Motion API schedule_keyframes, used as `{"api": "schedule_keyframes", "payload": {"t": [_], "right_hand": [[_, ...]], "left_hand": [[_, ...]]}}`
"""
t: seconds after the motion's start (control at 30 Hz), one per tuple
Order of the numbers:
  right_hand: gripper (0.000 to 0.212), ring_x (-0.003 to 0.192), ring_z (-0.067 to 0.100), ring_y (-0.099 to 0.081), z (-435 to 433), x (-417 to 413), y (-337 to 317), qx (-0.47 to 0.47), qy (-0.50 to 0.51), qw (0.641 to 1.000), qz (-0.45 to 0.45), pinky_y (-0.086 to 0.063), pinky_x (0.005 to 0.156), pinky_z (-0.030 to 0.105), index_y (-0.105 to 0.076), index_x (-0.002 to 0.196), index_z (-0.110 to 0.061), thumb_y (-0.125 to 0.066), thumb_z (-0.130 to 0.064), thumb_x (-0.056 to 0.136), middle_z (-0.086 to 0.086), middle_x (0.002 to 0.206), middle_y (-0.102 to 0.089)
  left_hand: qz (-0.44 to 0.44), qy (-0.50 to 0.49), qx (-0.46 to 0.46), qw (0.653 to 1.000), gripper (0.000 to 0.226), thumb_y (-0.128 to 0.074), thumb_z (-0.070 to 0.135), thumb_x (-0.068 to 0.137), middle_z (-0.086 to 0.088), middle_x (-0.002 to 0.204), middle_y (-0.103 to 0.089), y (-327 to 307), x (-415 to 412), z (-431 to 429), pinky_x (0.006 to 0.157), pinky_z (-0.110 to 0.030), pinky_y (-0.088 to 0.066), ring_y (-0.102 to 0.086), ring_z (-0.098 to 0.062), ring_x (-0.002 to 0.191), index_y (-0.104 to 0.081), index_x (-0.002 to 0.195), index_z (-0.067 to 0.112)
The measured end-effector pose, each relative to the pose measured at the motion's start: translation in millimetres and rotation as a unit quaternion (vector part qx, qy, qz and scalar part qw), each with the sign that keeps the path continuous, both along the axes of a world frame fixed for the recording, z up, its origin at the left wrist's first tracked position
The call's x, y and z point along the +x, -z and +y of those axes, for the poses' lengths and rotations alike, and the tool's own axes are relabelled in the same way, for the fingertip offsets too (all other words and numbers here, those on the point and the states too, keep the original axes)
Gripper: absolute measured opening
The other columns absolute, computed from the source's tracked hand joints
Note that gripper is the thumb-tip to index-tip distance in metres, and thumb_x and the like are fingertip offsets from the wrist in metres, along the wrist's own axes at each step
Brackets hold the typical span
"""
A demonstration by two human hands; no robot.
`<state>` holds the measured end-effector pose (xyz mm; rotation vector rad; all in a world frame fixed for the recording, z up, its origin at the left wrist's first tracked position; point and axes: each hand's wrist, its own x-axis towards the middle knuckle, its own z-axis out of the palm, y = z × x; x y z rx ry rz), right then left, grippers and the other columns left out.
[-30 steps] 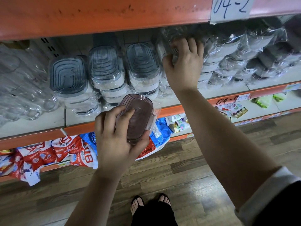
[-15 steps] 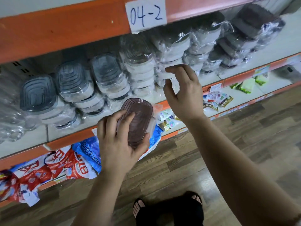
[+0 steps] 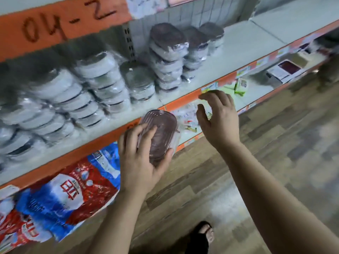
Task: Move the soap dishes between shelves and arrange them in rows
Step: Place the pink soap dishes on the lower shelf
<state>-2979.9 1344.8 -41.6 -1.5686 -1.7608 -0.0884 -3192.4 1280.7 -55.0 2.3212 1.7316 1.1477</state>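
Observation:
My left hand grips a brown-lidded soap dish in clear wrap, held in front of the orange shelf edge. My right hand hovers beside it to the right, fingers loosely curled and holding nothing. On the white shelf lie leaning rows of wrapped grey-lidded soap dishes. Further right stand stacks of brown-lidded dishes. The picture is blurred by motion.
Red and blue detergent bags fill the lower shelf at left. Small packets and a flat box lie on the lower shelf to the right. Wooden floor spreads right; my sandalled foot is below.
The view has swung right along the shelf. My right hand has drawn back from the wrapped stacks and dropped beside the dish. My left hand keeps its hold.

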Motion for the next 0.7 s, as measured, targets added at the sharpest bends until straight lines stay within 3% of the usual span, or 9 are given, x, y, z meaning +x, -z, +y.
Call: {"api": "schedule_keyframes", "payload": {"t": [0.17, 0.27, 0.4, 0.7], "right_hand": [[0.023, 0.090, 0.035, -0.054, 16.8, 86.3, -2.4, -0.013, -0.024, 0.999, -0.019, -0.042, 0.079, 0.038, -0.067, 0.103, -0.003, -0.054, -0.016, 0.089, 0.012, 0.102, -0.065], [0.022, 0.089, 0.028, -0.049, 29.2, 108.9, -4.6, -0.011, -0.028, 0.999, -0.015, -0.039, 0.078, 0.034, -0.066, 0.101, -0.003, -0.053, -0.017, 0.089, 0.012, 0.100, -0.064], [0.022, 0.088, 0.033, -0.054, 53.6, 137.9, 2.2, -0.020, -0.028, 0.999, -0.001, -0.039, 0.078, 0.034, -0.066, 0.101, -0.004, -0.052, -0.017, 0.089, 0.010, 0.100, -0.064], [0.027, 0.095, 0.035, -0.057, 135.5, 174.3, 23.3, -0.053, -0.048, 0.997, 0.008, -0.042, 0.083, 0.036, -0.066, 0.105, -0.005, -0.049, -0.019, 0.090, 0.010, 0.104, -0.065]], "left_hand": [[-0.014, -0.029, 0.016, 0.999, 0.058, -0.064, 0.047, 0.087, -0.020, 0.122, -0.059, -9.7, 91.9, 27.8, 0.105, -0.034, -0.030, -0.057, -0.038, 0.109, -0.066, 0.119, -0.001], [-0.012, -0.038, 0.032, 0.999, 0.060, -0.064, 0.050, 0.088, -0.021, 0.121, -0.061, -13.1, 122.0, 41.5, 0.102, -0.032, -0.030, -0.050, -0.030, 0.109, -0.068, 0.117, -0.002], [-0.011, -0.042, 0.034, 0.998, 0.065, -0.059, 0.057, 0.090, -0.019, 0.121, -0.061, -9.3, 148.9, 65.1, 0.103, -0.027, -0.029, -0.050, -0.032, 0.107, -0.068, 0.118, -0.002], [-0.027, -0.059, 0.032, 0.997, 0.068, -0.056, 0.059, 0.091, -0.018, 0.126, -0.059, -3.8, 201.5, 149.2, 0.102, -0.033, -0.032, -0.049, -0.033, 0.111, -0.065, 0.124, -0.001]]}}
